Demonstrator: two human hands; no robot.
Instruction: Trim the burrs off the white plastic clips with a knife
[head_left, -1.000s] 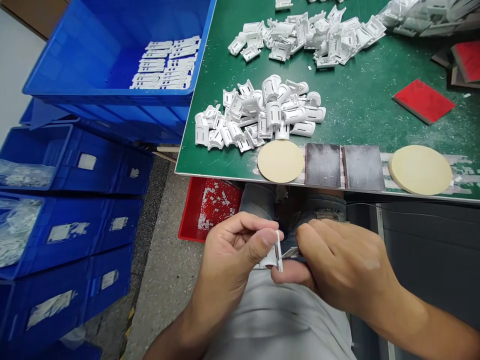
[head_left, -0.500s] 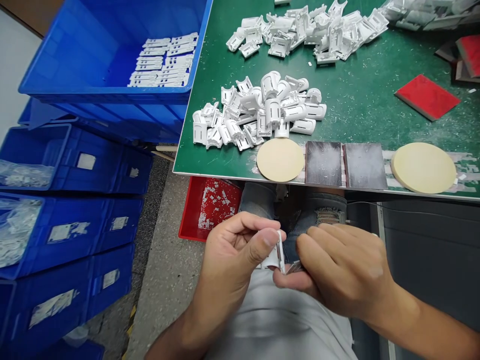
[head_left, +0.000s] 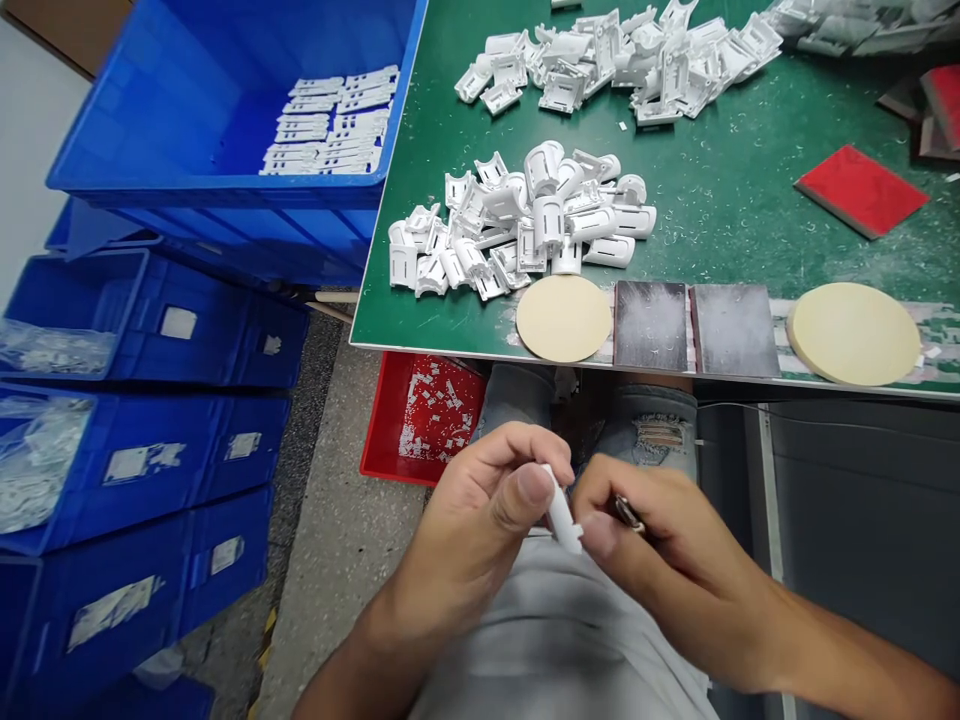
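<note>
My left hand (head_left: 487,520) pinches a small white plastic part (head_left: 561,512) between thumb and fingers, over my lap. On the right, my right hand (head_left: 667,560) is closed round a small dark metal tool (head_left: 628,514), most of it hidden in the fist, with the thumb tip at the lower end of the white part. A pile of curved white parts (head_left: 547,220) lies on the green table beyond the hands, and a second white pile (head_left: 660,60) lies farther back.
Along the edge of the green table (head_left: 720,170) sit cream discs (head_left: 564,318) and dark blocks (head_left: 650,326). A red bin (head_left: 386,430) with white scraps stands below. Blue crates (head_left: 217,230) fill the left. A red block (head_left: 862,190) lies at right.
My right hand has turned over, bringing its thumb up and the tool's metal end into view above it. The white part has turned in my left hand and shows its smooth outer side.
</note>
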